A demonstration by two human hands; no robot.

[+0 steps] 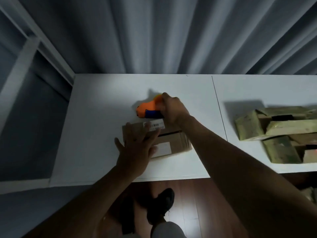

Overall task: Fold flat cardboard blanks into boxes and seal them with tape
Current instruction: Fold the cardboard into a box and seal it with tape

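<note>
On worktop point(103, 100): left hand point(137, 145) flat, steadying box point(171, 143); right hand point(173, 109) gripping tape dispenser point(147, 109); sealing step, seam pass next.

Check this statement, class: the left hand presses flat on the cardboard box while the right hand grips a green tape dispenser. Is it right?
One detail is wrong: the tape dispenser gripped by the right hand is orange, not green, as the head view shows. The left hand does press flat on the cardboard box.

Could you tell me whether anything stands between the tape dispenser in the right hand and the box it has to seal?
Nothing visible does. The right hand grips the orange tape dispenser just beyond the far edge of the cardboard box, and the left hand lies flat on the box's near left part, off the dispenser's side.
</note>
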